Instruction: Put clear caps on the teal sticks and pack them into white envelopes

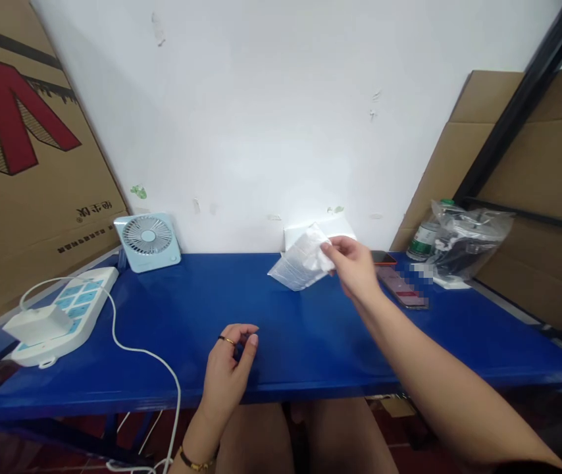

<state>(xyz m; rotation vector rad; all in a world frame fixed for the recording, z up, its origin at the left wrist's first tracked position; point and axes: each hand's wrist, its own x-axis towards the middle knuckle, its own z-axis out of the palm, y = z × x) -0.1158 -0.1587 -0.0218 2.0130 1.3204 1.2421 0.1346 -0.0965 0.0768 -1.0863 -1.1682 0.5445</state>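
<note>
My right hand (353, 263) pinches the upper right corner of a thin, crinkled white packet (301, 260) between thumb and fingers. The packet looks like translucent plastic and hangs tilted above the far part of the blue table; its contents cannot be made out. Behind it, a flat white object (343, 227) leans at the wall, partly hidden by the packet and the hand. My left hand (229, 362) is near the table's front edge with nothing in it. Its fingers are loosely curled, with a gap between thumb and index finger.
On the left of the blue table (162, 316) are a light blue fan (147, 240) and a white power strip (88, 309) with a plug and trailing cable (160, 359). Phones (402, 289), a bottle (423, 240) and a clear plastic bag (473, 243) lie right. Cardboard (39, 197) flanks the table.
</note>
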